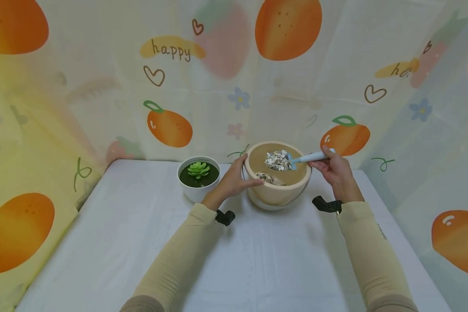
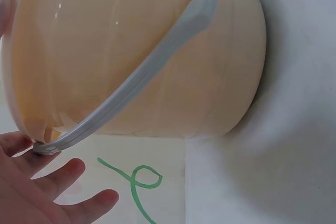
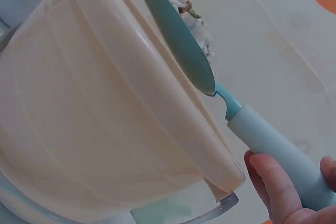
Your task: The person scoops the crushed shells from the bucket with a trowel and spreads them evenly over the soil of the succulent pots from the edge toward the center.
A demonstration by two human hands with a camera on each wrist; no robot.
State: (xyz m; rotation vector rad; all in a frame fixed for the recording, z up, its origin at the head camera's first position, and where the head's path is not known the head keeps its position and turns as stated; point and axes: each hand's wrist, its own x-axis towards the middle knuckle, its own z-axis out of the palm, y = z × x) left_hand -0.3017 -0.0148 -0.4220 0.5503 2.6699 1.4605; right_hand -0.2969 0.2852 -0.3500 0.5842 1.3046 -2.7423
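Note:
A cream bucket (image 1: 278, 195) with a grey handle (image 2: 152, 61) stands on the table. My left hand (image 1: 234, 180) rests on its left side, thumb over the near rim and the other fingers spread, fairly straight, by the handle's hinge. My right hand (image 1: 337, 169) grips the pale blue handle of a small trowel (image 1: 313, 157). The trowel's blade (image 3: 181, 40) lies above the bucket's mouth, heaped with whitish, broken bits (image 1: 277, 160). More such bits (image 1: 265, 177) show inside the bucket at the near left; the rest of its contents is hard to make out.
Left of the bucket, close to my left forearm, is a white pot (image 1: 196, 194) with a green succulent (image 1: 198, 170). A white cloth covers the table (image 1: 257, 264). Fruit-printed curtains (image 1: 226, 108) hang behind and at both sides.

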